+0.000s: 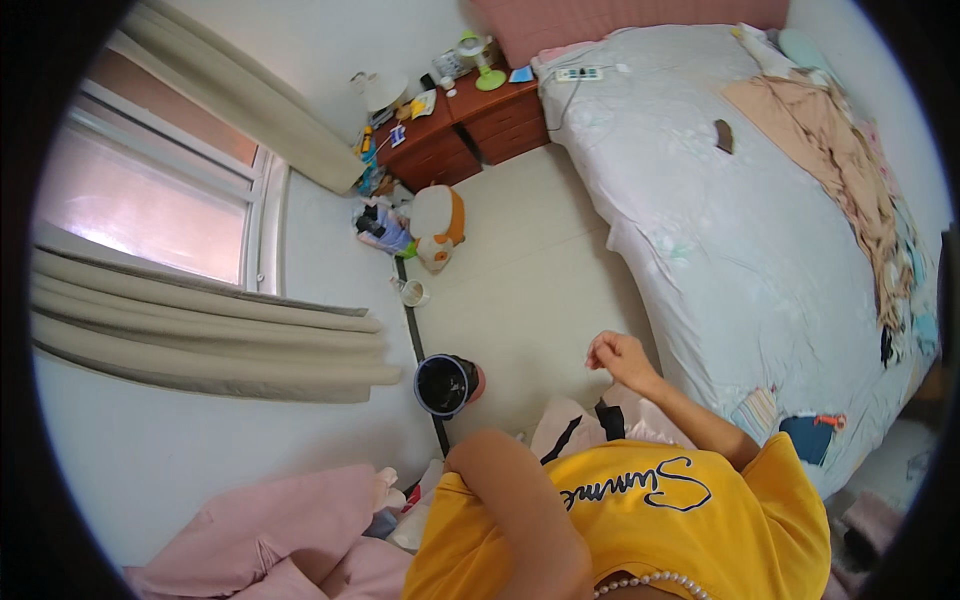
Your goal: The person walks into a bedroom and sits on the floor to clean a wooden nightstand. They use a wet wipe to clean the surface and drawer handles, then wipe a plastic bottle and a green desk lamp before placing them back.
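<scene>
My right hand hangs above the pale tiled floor, just off the near side of the bed. Its fingers are loosely curled, and nothing shows in them. My left arm is bent with its elbow forward, and the left hand is out of view. Ahead and to the left of my body, a round bin with a black liner stands by the wall. I wear a yellow T-shirt with lettering and light pink bottoms with black ties.
Wooden bedside cabinets carry a green lamp and small items. A stuffed animal and a white cup are along the left wall. On the bed lie a power strip, a brown object and a beige cloth.
</scene>
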### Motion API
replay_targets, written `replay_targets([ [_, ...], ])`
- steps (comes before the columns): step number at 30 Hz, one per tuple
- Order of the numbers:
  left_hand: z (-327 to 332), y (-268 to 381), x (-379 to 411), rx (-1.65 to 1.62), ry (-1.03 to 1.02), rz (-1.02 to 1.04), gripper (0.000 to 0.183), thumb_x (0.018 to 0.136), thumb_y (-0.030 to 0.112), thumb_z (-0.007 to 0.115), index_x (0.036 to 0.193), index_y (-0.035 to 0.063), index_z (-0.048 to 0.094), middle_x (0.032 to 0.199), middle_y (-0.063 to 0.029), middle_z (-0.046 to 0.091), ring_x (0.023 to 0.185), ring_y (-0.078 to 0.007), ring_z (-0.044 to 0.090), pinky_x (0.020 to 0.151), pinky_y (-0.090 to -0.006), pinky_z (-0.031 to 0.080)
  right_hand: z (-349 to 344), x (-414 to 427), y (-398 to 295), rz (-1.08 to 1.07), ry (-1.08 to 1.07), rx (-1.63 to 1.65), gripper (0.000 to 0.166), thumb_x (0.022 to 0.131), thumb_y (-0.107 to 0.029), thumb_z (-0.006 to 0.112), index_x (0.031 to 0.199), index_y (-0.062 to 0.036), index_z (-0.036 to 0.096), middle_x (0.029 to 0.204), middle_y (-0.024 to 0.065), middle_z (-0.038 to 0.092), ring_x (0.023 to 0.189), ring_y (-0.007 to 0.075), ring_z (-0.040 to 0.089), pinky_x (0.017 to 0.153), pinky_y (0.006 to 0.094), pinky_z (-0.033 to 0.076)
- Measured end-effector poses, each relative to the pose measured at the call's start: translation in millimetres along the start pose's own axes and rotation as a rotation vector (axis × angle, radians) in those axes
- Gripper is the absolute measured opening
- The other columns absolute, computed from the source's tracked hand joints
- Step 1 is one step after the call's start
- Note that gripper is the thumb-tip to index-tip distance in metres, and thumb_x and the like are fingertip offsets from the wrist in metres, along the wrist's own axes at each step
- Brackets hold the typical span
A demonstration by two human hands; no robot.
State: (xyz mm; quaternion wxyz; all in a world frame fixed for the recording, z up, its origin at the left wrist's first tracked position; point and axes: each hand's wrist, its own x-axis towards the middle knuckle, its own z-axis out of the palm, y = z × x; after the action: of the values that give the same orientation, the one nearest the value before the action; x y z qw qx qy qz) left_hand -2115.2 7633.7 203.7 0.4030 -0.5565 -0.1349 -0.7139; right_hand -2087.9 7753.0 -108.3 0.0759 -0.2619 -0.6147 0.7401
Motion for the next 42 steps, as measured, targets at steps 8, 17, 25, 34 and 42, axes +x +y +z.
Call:
replay_targets([
  [8, -76.1, -111.0, -91.5, 0.321, 0.036, -0.043, 0.027, 0.090, 0.029, 0.038, 0.101, 0.0060, 0.045, 0.098, -0.0108, 0.041, 0.090, -0.0265, 0.047, 0.080, -0.0467, 0.040, -16.1, 131.4, -28.6, 0.185, -0.069, 0.062, 0.022, 0.088, -0.012, 0.041, 0.078, 0.0011, 0.056, 0.069, 0.0062, 0.060, 0.063, 0.0115, 0.058, 0.060, 0.0239, 0.049],
  [17, -259.7, -255.1, -162.4, 0.702, -0.605, -1.087, 0.013, 0.080, 0.006, 0.051, 0.087, -0.0002, 0.060, 0.078, -0.0164, 0.060, 0.067, -0.0268, 0.061, 0.061, -0.0304, 0.049, 24.8, 288.5, -57.1, 0.260, -0.055, 0.005, 0.024, 0.089, -0.014, 0.040, 0.078, -0.0002, 0.056, 0.072, 0.0071, 0.061, 0.064, 0.0132, 0.060, 0.062, 0.0248, 0.050],
  [25, -354.9, -327.8, -230.3, 0.712, -0.818, -1.552, 0.014, 0.077, 0.002, 0.057, 0.090, 0.0017, 0.062, 0.077, -0.0135, 0.060, 0.065, -0.0288, 0.058, 0.058, -0.0309, 0.047, 65.3, 405.1, -96.0, 0.271, -0.062, -0.058, 0.024, 0.089, -0.014, 0.040, 0.081, 0.0006, 0.057, 0.071, 0.0066, 0.061, 0.064, 0.0123, 0.059, 0.062, 0.0237, 0.049],
  [34, -359.1, -471.2, -288.9, 0.716, -0.703, -1.500, 0.016, 0.076, 0.001, 0.058, 0.091, 0.0017, 0.061, 0.078, -0.0136, 0.061, 0.067, -0.0302, 0.058, 0.059, -0.0313, 0.047, 63.7, 530.6, -106.5, 0.278, -0.209, -0.109, 0.021, 0.087, -0.012, 0.041, 0.078, 0.0013, 0.055, 0.070, 0.0073, 0.060, 0.062, 0.0119, 0.058, 0.059, 0.0238, 0.049],
  [42, -376.4, -616.9, -327.2, 0.853, -0.502, -1.711, 0.011, 0.081, 0.001, 0.054, 0.090, -0.0007, 0.061, 0.078, -0.0092, 0.061, 0.065, -0.0138, 0.062, 0.058, -0.0234, 0.047, -3.4, 703.0, -177.2, 0.158, -0.147, -0.084, 0.022, 0.086, -0.012, 0.043, 0.077, 0.0013, 0.057, 0.069, 0.0072, 0.061, 0.061, 0.0108, 0.058, 0.057, 0.0222, 0.048],
])
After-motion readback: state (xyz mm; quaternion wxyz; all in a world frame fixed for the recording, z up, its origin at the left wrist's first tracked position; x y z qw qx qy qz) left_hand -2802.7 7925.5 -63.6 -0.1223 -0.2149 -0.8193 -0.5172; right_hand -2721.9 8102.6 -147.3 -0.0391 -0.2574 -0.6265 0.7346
